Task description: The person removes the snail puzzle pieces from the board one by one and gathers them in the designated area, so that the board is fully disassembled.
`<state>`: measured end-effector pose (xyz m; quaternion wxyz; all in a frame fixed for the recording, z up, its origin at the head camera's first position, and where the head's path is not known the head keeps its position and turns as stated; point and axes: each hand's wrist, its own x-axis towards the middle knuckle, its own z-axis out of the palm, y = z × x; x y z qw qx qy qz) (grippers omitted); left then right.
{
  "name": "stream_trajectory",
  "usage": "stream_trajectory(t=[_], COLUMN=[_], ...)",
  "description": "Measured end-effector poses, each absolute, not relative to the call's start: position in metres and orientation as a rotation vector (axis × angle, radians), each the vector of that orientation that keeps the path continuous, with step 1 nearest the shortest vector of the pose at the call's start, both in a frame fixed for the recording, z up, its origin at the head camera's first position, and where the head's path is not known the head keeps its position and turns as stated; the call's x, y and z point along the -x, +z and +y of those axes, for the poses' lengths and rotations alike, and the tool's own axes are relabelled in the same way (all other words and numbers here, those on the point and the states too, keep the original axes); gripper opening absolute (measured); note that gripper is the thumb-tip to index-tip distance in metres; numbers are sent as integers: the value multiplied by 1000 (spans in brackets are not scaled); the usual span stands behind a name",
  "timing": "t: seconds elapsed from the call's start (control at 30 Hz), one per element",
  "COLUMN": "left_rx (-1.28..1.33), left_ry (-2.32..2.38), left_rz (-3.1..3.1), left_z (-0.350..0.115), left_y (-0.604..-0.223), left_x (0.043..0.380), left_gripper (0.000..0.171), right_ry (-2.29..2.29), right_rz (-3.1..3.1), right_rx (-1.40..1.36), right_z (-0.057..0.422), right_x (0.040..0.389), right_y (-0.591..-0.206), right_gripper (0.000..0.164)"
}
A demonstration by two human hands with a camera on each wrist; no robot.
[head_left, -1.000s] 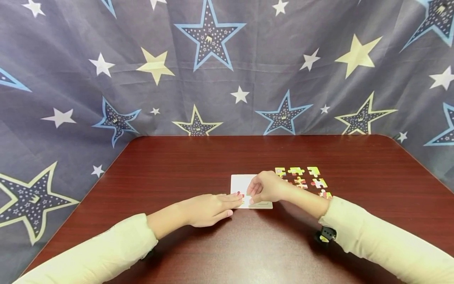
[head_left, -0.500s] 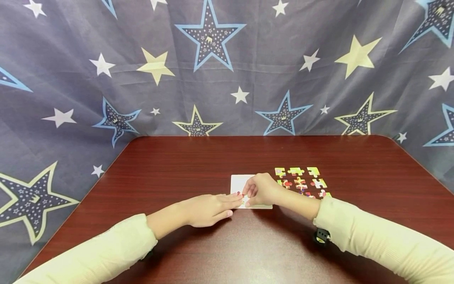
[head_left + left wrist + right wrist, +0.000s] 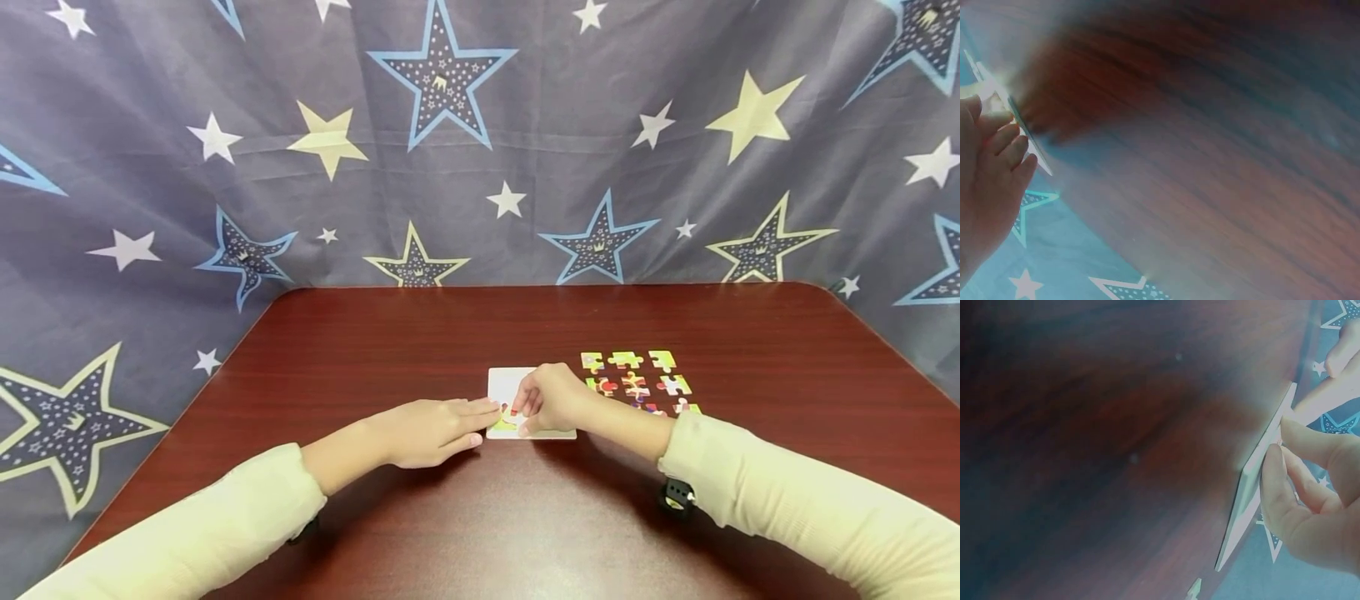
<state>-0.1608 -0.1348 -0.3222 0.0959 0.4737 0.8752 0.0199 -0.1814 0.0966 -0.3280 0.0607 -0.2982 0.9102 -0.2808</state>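
A white square puzzle board [image 3: 501,382] lies on the table in the middle of the head view. My left hand [image 3: 435,432] reaches in from the left with straight fingers, their tips at the board's left edge. Just beyond them a yellow and red puzzle piece [image 3: 504,422] sits in the board's near left corner. Over the board, my right hand [image 3: 557,400] has thumb and fingers curled together around a small puzzle piece, its red part [image 3: 513,412] showing at the index fingertip; the rest is hidden. In the right wrist view the right hand [image 3: 1313,503] is close against the board [image 3: 1244,500].
Several loose puzzle pieces [image 3: 634,385] lie in rows right of the board, partly behind the right forearm. The dark red wooden table [image 3: 390,350] ends at a star-patterned curtain [image 3: 480,167]. A dark band [image 3: 677,496] is on the right wrist.
My right hand has shifted left over the board to the corner piece. My left hand has drawn back slightly left, uncovering more of that yellow piece.
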Motion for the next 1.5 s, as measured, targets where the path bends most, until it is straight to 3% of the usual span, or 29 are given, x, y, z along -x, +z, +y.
stream_trajectory(t=[0.17,0.57,1.23,1.5], left_rx=[-1470,-1345,-1255,-1260], left_ry=[-99,-176,-127,-138], left_rz=[2645,2668,2638,2635], left_z=[-136,-127,-116,-115], left_y=[-327,-332,-331,-332], left_x=[172,197,199,201], left_gripper=[52,60,64,64], right_ry=[-845,-835,-933,-996], right_rz=[2753,2755,2725,2776], right_rx=[892,921,751,816], right_z=[98,94,97,100], right_x=[182,183,185,187], right_y=[-328,-331,-330,-334], right_gripper=[20,18,24,13])
